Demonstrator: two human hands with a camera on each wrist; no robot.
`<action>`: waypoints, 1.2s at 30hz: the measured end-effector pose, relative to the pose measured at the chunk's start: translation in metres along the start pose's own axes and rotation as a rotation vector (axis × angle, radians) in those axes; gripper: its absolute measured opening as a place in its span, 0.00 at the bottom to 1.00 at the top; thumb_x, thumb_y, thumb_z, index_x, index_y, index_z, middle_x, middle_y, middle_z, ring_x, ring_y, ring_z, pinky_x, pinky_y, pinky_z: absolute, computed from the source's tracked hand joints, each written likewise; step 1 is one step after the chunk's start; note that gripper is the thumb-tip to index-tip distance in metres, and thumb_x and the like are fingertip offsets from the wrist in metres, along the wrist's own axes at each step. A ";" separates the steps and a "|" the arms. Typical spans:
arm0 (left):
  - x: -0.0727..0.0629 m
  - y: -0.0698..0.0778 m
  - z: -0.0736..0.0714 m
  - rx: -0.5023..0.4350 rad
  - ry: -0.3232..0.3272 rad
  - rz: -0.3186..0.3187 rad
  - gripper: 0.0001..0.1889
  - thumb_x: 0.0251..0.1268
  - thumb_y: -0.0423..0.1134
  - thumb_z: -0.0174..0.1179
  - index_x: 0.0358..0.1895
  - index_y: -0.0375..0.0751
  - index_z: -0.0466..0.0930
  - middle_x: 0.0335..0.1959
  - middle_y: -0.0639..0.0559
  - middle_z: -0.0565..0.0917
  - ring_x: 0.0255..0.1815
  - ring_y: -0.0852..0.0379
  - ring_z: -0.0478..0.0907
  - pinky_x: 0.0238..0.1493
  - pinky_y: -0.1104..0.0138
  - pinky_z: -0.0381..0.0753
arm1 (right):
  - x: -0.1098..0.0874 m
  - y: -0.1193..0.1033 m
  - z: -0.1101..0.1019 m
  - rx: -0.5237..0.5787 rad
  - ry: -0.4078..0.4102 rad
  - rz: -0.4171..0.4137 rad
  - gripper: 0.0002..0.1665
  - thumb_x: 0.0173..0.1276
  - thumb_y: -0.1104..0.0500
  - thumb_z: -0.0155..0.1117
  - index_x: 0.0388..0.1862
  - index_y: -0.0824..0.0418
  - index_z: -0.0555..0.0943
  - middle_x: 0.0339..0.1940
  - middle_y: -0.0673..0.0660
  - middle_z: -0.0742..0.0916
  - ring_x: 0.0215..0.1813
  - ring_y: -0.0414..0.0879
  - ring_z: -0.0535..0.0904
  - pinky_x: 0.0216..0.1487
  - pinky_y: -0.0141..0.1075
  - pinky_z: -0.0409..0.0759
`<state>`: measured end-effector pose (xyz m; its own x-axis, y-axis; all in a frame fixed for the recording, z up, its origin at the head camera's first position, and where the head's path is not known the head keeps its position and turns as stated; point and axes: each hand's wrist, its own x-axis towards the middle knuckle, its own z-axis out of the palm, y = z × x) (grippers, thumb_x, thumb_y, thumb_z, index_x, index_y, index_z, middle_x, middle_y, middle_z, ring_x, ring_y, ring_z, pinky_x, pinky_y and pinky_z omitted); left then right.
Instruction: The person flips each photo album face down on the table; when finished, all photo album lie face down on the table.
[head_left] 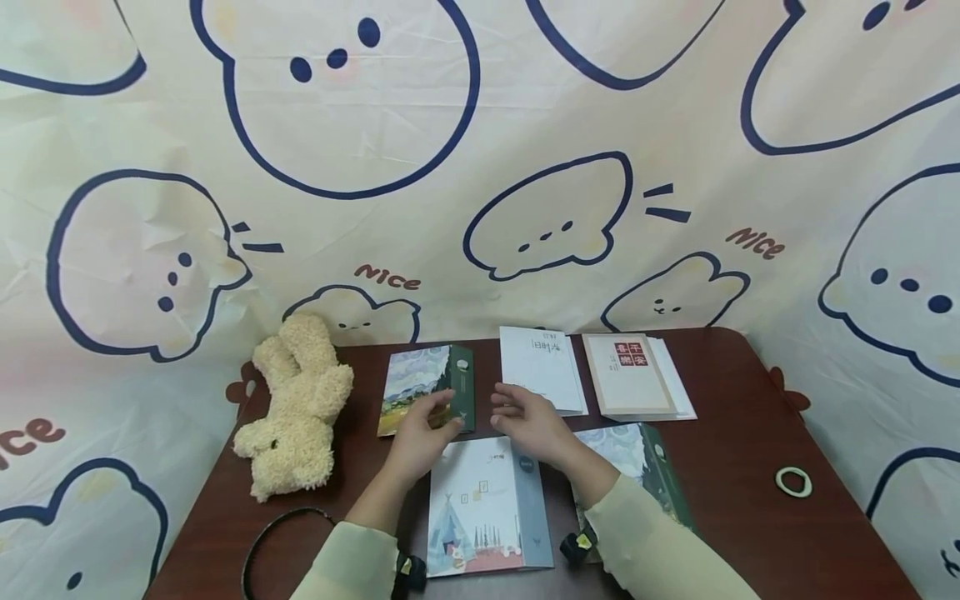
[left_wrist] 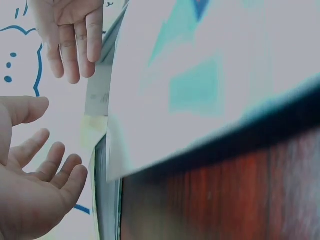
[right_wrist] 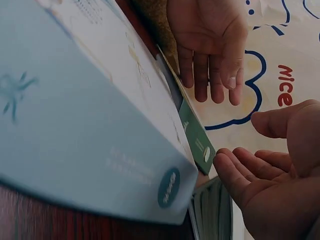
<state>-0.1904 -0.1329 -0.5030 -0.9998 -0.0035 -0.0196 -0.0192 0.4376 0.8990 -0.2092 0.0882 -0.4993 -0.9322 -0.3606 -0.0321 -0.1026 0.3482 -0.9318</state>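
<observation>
My left hand (head_left: 420,440) and my right hand (head_left: 534,425) hover apart with palms facing each other, fingers loosely bent and holding nothing. Below them lies a white booklet with a blue spine strip (head_left: 480,521) and a tent drawing. Just beyond the left hand is a landscape-covered booklet with a green strip (head_left: 463,379). A similar green booklet (head_left: 663,475) lies partly hidden under my right forearm. In the left wrist view, the left hand (left_wrist: 37,185) shows spread fingers; in the right wrist view, the right hand (right_wrist: 280,175) has its thumb apart from its fingers.
At the back stand a white booklet (head_left: 536,354) and a cream one with a red square print (head_left: 630,387). A plush toy (head_left: 300,408) lies at the left, above a black loop (head_left: 258,542). A pale green ring (head_left: 793,482) rests on the brown table (head_left: 750,400) at right.
</observation>
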 end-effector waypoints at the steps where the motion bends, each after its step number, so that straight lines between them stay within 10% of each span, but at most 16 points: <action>1: 0.000 0.001 0.002 0.000 -0.002 0.007 0.25 0.70 0.36 0.67 0.70 0.40 0.77 0.68 0.42 0.76 0.69 0.39 0.74 0.67 0.47 0.76 | -0.001 0.000 -0.002 -0.002 0.006 0.002 0.36 0.77 0.57 0.63 0.80 0.63 0.66 0.69 0.59 0.81 0.67 0.53 0.81 0.64 0.48 0.80; 36: 0.009 0.016 0.052 -0.164 -0.145 0.005 0.37 0.68 0.35 0.69 0.78 0.38 0.65 0.73 0.37 0.70 0.72 0.36 0.70 0.71 0.47 0.71 | -0.016 0.033 -0.056 -0.110 0.304 0.061 0.28 0.73 0.61 0.67 0.70 0.62 0.76 0.61 0.57 0.85 0.63 0.52 0.82 0.64 0.44 0.80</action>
<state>-0.1998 -0.0794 -0.5114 -0.9889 0.1322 -0.0673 -0.0271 0.2850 0.9581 -0.2174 0.1540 -0.5091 -0.9970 -0.0677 0.0383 -0.0652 0.4586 -0.8862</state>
